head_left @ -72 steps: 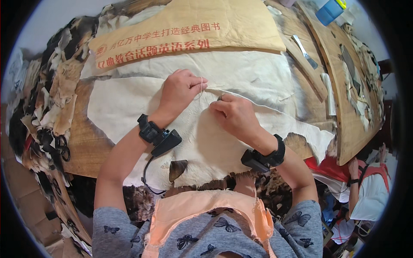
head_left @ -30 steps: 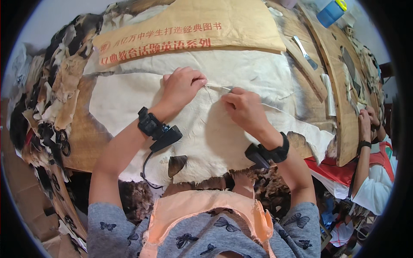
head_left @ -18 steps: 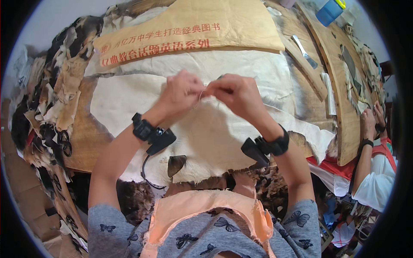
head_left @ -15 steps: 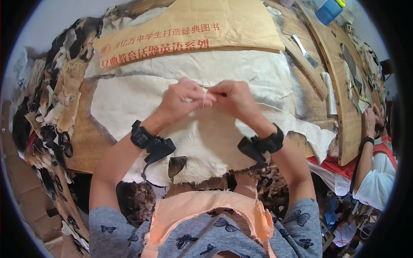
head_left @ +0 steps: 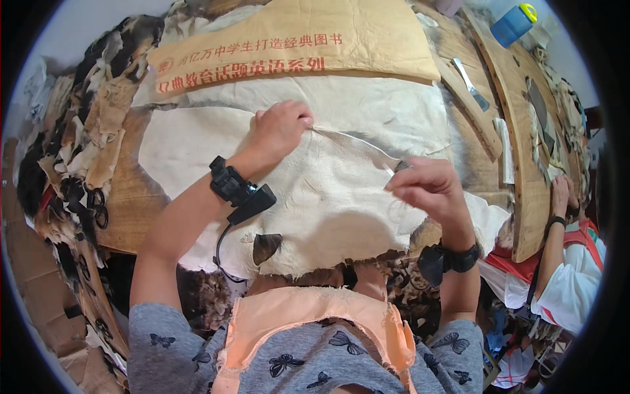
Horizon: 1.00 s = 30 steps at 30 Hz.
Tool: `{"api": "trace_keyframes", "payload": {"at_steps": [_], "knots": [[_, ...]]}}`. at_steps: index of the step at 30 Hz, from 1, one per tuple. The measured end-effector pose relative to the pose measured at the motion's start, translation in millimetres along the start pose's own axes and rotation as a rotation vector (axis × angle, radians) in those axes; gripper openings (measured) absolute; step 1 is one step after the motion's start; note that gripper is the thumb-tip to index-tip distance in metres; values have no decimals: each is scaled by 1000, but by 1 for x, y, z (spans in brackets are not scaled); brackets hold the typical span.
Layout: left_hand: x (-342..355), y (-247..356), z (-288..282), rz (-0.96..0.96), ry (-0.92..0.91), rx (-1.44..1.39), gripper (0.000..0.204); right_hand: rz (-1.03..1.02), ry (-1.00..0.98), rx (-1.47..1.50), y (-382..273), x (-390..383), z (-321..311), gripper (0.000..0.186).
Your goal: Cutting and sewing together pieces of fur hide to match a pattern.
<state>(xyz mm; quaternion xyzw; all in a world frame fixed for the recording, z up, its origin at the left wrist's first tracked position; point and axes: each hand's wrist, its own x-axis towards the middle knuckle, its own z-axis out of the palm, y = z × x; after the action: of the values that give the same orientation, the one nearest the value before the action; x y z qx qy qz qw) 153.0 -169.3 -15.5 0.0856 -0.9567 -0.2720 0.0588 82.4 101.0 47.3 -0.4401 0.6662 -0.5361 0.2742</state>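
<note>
A large cream-white hide (head_left: pixel 216 144) with a ragged edge and fur showing at its border lies across the table in front of me. My left hand (head_left: pixel 281 128) pinches a fold of it near the middle, fingers closed. From that pinch a raised edge of the hide runs to the right, toward my right hand (head_left: pixel 428 187). The right hand's fingers are pressed together above the hide, with a dark band on one finger. Beside them shows a faint pale streak; what they hold is too small to make out. A dark hole (head_left: pixel 267 248) opens near the hide's front edge.
A yellow printed sheet (head_left: pixel 367 46) lies across the back. To the right are a flat metal blade (head_left: pixel 471 85), a wooden strip (head_left: pixel 472 118), a long board (head_left: pixel 508 98) and a blue bottle (head_left: pixel 512 26). Scissors (head_left: pixel 97 207) and fur scraps flank the left. Another person's hand (head_left: pixel 561 197) is far right.
My hands were together over the hide, with a white strand between them. The right hand has swung away rightward and nearer to me; the left has stayed near the middle.
</note>
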Motion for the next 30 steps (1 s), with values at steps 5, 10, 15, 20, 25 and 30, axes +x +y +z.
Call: {"api": "trace_keyframes", "payload": {"at_steps": [5,10,15,20,25,30], "knots": [[7,14,-7,113,-184,-445,13,285,269,226,10,-23,-12,4],[9,19,5,42,-314,-483,12,187,301,-363,8,-27,-9,8],[11,34,9,-93,-295,-499,13,113,317,-545,13,-27,-1,10],[12,30,15,-141,-302,-577,15,94,321,-527,4,-33,-2,9],[9,31,12,-188,-290,-541,16,265,308,-539,4,-73,-38,8],[11,32,16,-135,-276,-488,17,433,692,-1192,30,-145,-73,15]]}}
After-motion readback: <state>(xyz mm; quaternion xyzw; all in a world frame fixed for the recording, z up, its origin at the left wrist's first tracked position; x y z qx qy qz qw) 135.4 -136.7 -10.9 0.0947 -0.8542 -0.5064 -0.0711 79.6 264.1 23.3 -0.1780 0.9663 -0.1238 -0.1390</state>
